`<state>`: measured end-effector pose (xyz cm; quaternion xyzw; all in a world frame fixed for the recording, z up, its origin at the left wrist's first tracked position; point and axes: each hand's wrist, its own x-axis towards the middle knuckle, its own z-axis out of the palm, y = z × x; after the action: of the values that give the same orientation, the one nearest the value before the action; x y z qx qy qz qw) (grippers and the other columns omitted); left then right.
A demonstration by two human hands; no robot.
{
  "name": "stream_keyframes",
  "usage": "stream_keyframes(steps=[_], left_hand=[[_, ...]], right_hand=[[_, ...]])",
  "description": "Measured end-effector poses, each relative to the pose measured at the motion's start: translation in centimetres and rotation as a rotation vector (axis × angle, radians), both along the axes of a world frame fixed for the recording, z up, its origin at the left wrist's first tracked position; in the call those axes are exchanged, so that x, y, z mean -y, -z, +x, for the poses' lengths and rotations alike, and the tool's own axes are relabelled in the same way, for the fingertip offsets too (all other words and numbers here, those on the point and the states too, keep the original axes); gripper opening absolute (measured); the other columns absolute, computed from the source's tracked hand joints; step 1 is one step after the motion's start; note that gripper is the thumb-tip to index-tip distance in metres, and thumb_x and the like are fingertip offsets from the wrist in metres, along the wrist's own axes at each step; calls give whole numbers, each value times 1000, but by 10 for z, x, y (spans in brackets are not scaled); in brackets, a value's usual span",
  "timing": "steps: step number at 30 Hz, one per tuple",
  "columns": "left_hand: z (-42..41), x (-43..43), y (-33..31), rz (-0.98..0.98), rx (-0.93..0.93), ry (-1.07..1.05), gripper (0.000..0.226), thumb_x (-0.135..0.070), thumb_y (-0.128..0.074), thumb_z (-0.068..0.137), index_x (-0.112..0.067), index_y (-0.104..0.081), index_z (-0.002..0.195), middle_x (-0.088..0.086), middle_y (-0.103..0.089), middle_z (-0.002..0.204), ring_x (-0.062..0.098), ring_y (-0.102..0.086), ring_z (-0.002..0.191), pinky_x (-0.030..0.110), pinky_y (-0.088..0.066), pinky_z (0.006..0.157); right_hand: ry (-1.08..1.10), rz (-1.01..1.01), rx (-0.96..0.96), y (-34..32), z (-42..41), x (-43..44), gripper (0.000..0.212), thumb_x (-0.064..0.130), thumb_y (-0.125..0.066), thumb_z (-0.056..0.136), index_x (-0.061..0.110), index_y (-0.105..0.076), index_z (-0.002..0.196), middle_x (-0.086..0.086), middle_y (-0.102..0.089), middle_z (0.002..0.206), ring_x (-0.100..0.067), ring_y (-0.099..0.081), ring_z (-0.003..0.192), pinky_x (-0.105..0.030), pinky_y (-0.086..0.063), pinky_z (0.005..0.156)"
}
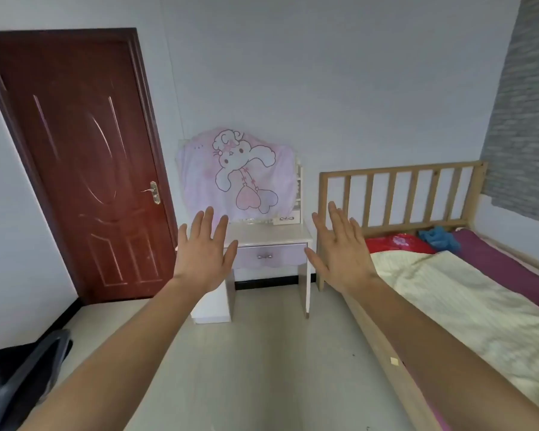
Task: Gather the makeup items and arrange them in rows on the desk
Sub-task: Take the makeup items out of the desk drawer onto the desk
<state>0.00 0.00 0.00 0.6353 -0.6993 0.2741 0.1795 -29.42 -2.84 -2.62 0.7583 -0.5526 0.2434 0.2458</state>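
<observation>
Left hand [204, 256] raised, fingers [207, 222] spread wide, straight, holding nothing. Right hand [343, 251] likewise: fingers apart, touching nothing. Both mid-air, apart from white desk [271, 234].

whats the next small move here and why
Probably walk forward to the white dressing desk with the lilac drawer: it stands across the pale floor against the wall, the left hand and right hand are open and empty, and nothing to gather can be made out from here.
</observation>
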Motion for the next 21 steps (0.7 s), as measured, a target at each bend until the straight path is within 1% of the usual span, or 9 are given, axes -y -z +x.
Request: stream_keyframes(steps=[2,4,7,10,13,18,21], left_hand=[[10,30,8,57,-47,-25,66,-50,-24,96,-10,-45,144,23,-37,150,40,-37,137,60,-37,102],[24,72,24,53,-32,-30,66,-51,-23,96,-10,-45,144,22,-37,151,40,-37,137,60,-37,103],[48,140,36,83,-66,-34,68,-52,-20,96,-11,-44,145,21,-35,152,40,-35,139,60,-36,105],[70,204,41,131,-88,-55,66,-52,-17,100,-14,-31,152,18,-22,159,36,-21,146,57,-27,112],[88,266,41,144,-98,-15,64,-51,-22,101,-16,-22,155,16,-11,162,33,-11,149,55,-19,116],[99,360,53,196,-145,1,64,-51,-22,101,-16,-20,154,14,-11,162,31,-10,149,53,-18,116],[98,413,73,236,-160,24,62,-50,-24,101,-13,-31,151,17,-22,159,35,-20,147,56,-26,113]], right_hand=[[2,33,19,9,13,33,72,60,-27,101,20,-12,159,-19,-3,165,-35,-9,153,-50,-14,123],[-1,49,-9,21,27,74,73,61,-25,100,20,-12,159,-19,-5,165,-35,-10,153,-50,-15,123],[21,88,-45,35,52,142,74,61,-21,100,19,-9,159,-20,-8,165,-34,-10,152,-50,-11,124],[37,137,-81,39,77,205,75,62,-19,100,17,-12,159,-22,-10,164,-37,-15,151,-53,-16,122],[38,180,-94,36,97,261,75,61,-20,99,15,-16,159,-23,-9,163,-38,-20,150,-55,-22,120],[35,237,-79,49,115,340,75,60,-26,99,15,-17,159,-21,-10,164,-38,-20,150,-53,-22,120],[25,278,-39,68,119,392,73,59,-25,99,17,-17,159,-19,-9,165,-36,-17,151,-52,-21,121]])
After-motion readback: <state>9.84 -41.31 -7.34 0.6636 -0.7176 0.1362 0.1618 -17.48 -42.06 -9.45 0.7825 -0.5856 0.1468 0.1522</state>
